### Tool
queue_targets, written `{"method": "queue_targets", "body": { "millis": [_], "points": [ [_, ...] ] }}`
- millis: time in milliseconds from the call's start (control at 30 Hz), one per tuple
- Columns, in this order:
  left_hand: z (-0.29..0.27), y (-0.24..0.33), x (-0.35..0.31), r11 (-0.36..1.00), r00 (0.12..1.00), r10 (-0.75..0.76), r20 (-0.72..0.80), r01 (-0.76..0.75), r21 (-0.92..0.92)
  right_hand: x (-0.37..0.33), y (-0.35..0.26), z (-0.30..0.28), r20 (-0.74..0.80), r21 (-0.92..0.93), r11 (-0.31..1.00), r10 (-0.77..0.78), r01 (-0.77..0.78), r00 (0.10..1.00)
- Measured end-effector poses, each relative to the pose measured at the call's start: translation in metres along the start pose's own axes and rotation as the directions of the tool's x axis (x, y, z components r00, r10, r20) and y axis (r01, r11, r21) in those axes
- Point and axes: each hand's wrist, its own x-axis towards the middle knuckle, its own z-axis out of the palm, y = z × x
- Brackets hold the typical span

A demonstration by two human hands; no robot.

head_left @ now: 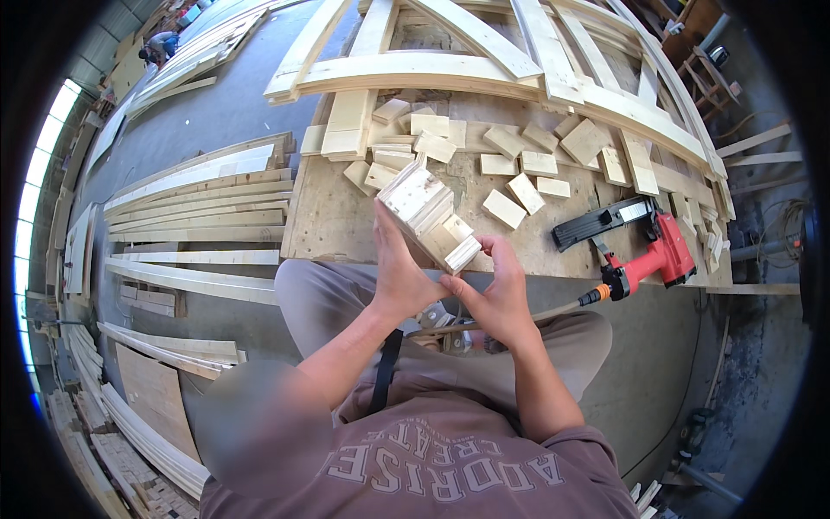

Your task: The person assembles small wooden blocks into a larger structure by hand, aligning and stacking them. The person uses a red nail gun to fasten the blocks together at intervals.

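Observation:
Between my two hands is a stepped bundle of short wooden blocks [418, 203], held tilted above the near edge of the workbench. My left hand [399, 270] presses along its left side, thumb up toward the far end. At the lower right end, the fingers and thumb of my right hand [496, 292] grip the block there. Loose wooden blocks [502, 209] lie scattered on the plywood bench top [324, 229] just beyond the bundle. To the right rests a red nail gun [661, 253] with a black magazine, its hose running back toward my lap.
A slatted wooden frame [415, 71] covers the far side of the bench. Long timber strips [203, 208] are stacked on the floor at left. The air hose [553, 311] crosses above my right thigh. Another person [161, 48] bends over far off at upper left.

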Motion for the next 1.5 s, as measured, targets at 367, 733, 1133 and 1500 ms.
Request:
{"method": "queue_targets", "body": {
  "millis": [367,733,1133,1500],
  "points": [
    [0.007,-0.024,-0.011,0.992,0.988,0.102,-0.116,-0.092,0.087,-0.004,-0.019,0.011,0.043,0.17,0.98,0.096,-0.102,0.994],
    [0.016,-0.005,-0.005,0.999,0.994,-0.036,-0.105,0.032,-0.043,0.005,-0.036,-0.011,0.093,-0.321,0.944,-0.044,0.072,0.995],
    [0.012,-0.002,-0.002,0.995,0.993,-0.102,-0.055,0.102,-0.011,0.012,-0.025,-0.007,0.17,-0.394,0.918,0.023,0.047,0.985],
    [0.018,-0.006,-0.003,0.998,0.994,-0.061,-0.096,0.06,-0.014,0.015,0.041,0.0,0.114,-0.562,0.802,-0.168,0.203,0.979]
  ]
}}
